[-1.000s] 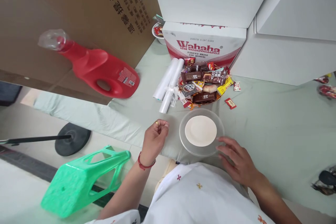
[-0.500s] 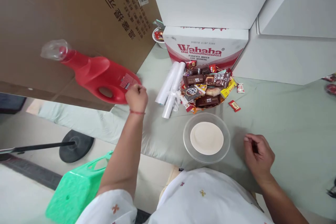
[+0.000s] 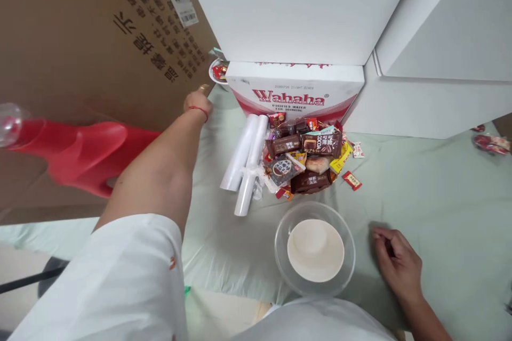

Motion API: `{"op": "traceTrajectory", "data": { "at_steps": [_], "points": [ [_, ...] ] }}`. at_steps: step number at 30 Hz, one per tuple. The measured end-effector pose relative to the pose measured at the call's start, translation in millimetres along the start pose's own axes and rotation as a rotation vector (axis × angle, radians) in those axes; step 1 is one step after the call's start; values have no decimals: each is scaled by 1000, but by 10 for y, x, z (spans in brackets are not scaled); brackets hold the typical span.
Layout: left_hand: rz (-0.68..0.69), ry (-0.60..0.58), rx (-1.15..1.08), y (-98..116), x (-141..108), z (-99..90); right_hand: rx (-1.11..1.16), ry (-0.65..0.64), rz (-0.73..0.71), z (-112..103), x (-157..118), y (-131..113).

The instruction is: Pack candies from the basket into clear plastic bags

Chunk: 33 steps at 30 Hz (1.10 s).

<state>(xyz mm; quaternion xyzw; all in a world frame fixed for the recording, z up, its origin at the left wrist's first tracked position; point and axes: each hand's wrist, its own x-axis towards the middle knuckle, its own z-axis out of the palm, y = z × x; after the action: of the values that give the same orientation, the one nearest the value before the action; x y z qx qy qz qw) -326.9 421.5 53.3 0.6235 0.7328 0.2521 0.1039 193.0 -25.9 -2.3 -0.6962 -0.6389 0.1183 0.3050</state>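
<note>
Two hands: I am holding left hand (image 3: 198, 101) near white tub (image 3: 217, 81), grip unreadable, forearm (image 3: 172, 154) best clearing red bottle (image 3: 88, 154); right hand (image 3: 401, 268), fingers curled together, is resting beside clear dish (image 3: 282, 272).

Left of left hand (image 3: 198, 102): one brown carton (image 3: 60, 53), one red jug (image 3: 86, 154). Just beyond it: one tub (image 3: 219, 79). Between hands: two white rolls (image 3: 250, 162), one Wahaha box (image 3: 296, 88), one clear bowl (image 3: 349, 256), one cream dish (image 3: 316, 264). Snack pile (image 3: 308, 154): too jumbled to count.
</note>
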Motion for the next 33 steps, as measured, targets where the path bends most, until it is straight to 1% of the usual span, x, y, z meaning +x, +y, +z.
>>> {"op": "traceTrajectory", "data": {
  "at_steps": [3,7,10,13,15,18,21,25,26,30,33],
  "points": [
    [-83,-28,76,-6,275,70,-35,-12,14,18,-14,18],
    [-106,-87,151,-9,564,167,-91,-29,44,21,-41,35],
    [-88,-84,202,9,637,202,-124,-43,68,9,-50,26],
    [-73,-51,245,52,549,216,-135,-48,72,7,-51,27],
    [-69,-34,268,90,410,221,-122,-42,66,14,-51,39],
    [-62,-22,289,155,123,224,-81,-29,37,25,-47,61],
    [-71,-29,328,242,-206,213,-32,-15,-11,28,-35,72],
    [-92,-28,457,414,-682,172,28,3,-36,32,-11,72],
    [-80,-25,480,463,-811,156,41,1,-33,34,-5,72],
    [50,0,529,631,-1370,54,92,-9,-25,38,17,68],
    [70,-28,530,671,-1788,-48,129,-10,-33,25,28,58]
  ]
}}
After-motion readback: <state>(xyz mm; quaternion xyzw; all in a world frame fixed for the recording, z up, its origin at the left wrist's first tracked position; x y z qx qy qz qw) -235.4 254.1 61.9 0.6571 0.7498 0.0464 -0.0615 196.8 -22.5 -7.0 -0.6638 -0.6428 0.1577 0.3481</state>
